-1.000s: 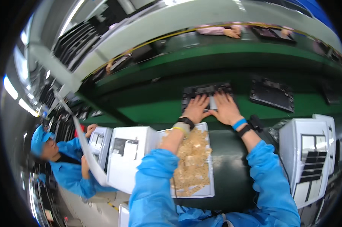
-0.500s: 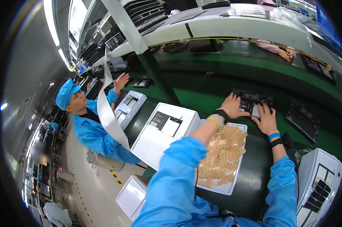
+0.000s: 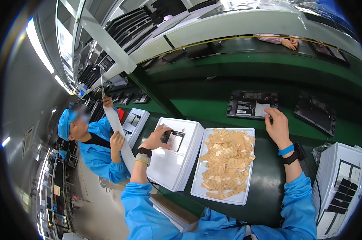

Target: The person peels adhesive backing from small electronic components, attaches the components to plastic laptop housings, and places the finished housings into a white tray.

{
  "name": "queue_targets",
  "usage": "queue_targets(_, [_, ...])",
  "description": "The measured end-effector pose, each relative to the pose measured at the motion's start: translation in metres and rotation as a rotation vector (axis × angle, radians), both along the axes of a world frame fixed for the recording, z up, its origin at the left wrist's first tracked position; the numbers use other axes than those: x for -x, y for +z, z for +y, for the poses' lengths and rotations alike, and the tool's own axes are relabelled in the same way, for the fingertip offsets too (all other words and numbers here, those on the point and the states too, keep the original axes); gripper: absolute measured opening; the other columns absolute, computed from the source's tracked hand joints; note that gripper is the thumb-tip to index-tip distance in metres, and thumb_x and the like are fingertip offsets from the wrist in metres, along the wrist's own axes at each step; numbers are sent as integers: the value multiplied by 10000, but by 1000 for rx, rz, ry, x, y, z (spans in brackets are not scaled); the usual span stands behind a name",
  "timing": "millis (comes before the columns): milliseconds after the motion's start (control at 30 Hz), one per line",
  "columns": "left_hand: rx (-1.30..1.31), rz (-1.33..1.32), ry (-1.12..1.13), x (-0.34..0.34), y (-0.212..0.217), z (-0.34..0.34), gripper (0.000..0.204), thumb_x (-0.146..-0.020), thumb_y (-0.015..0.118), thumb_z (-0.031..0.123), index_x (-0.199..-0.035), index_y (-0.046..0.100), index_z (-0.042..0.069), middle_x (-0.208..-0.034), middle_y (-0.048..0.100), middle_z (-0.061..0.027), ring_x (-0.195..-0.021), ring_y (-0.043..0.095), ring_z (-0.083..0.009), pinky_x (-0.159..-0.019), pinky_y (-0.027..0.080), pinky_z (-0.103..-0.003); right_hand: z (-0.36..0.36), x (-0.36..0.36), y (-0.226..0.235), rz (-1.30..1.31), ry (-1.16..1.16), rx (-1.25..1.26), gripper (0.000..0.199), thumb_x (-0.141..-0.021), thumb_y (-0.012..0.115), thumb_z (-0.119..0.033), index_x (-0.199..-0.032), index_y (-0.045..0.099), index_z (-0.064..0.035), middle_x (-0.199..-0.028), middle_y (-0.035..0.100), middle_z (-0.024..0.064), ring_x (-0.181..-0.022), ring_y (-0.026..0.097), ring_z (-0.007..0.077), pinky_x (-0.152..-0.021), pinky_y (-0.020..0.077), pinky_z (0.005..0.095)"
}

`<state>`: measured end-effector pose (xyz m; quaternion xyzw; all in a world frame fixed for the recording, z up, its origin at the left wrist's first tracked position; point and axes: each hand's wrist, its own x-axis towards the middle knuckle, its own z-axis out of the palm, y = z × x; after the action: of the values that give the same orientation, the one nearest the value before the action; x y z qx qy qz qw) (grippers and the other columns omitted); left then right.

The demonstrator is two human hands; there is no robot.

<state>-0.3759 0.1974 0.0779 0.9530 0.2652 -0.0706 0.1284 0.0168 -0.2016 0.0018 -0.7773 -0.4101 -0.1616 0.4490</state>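
Observation:
My left hand (image 3: 153,140) is spread over the left end of a flat battery (image 3: 175,141), black on one side and silver on the other. This battery lies on a stack of white trays (image 3: 167,170). Farther right, an open black laptop chassis (image 3: 237,98) rests on the green bench with a similar black-and-silver battery (image 3: 251,109) in it. My right hand (image 3: 277,125) has bent fingers, slightly apart, at the right edge of the silver part. No held object shows there. Between my arms sits a white tray (image 3: 223,199) heaped with tan paper strips (image 3: 227,160).
Another dark chassis (image 3: 315,114) lies right of the first. White trays with black-and-white pieces (image 3: 343,192) are stacked at the right edge. A co-worker in blue (image 3: 105,148) holds a long white strip (image 3: 121,138) at left. A green post (image 3: 155,92) and overhead shelf (image 3: 229,28) border the bench.
My left hand has left the chassis and moved left to the battery on the tray stack. My right hand shifted slightly back. The co-worker now has both hands on the white strip.

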Motion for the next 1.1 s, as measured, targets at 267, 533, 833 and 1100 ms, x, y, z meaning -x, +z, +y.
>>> queue_targets(267, [-37, -621, 128, -78, 20, -80, 435, -935, 825, 240, -1237, 580, 43, -1019, 721, -224, -926, 697, -419, -811, 545, -462, -3, 56, 70, 258, 367, -292, 207, -969, 701, -92, -1149, 753, -1, -1117, 771, 192, -1020, 751, 361, -896, 588, 408])
queue_targets(533, [338, -919, -126, -153, 52, -262, 500, -937, 811, 72, -1380, 589, 10, -1148, 749, -181, -1034, 751, -269, -887, 576, -349, -33, 85, 104, 697, 636, -487, 301, -989, 744, -86, -1261, 691, 32, -1227, 738, 132, -1114, 723, 185, -925, 593, 298])
queue_targets(833, [658, -1170, -161, -201, 12, -255, 599, -941, 800, 17, -1452, 490, -25, -1284, 708, -164, -1190, 679, -208, -1041, 517, -325, -41, 56, 88, 880, 700, -626, 233, -970, 720, 78, -1201, 690, 95, -1172, 739, 157, -1121, 724, 211, -1029, 601, 354])
queue_targets(1100, [1001, -1209, -131, -212, 5, -253, 587, -962, 743, -59, -1468, 444, -35, -1340, 676, -166, -1243, 649, -200, -1088, 501, -331, -21, 33, 69, 887, 599, -647, 225, -993, 712, 22, -1211, 692, 73, -1048, 750, 103, -952, 728, 156, -954, 593, 323])
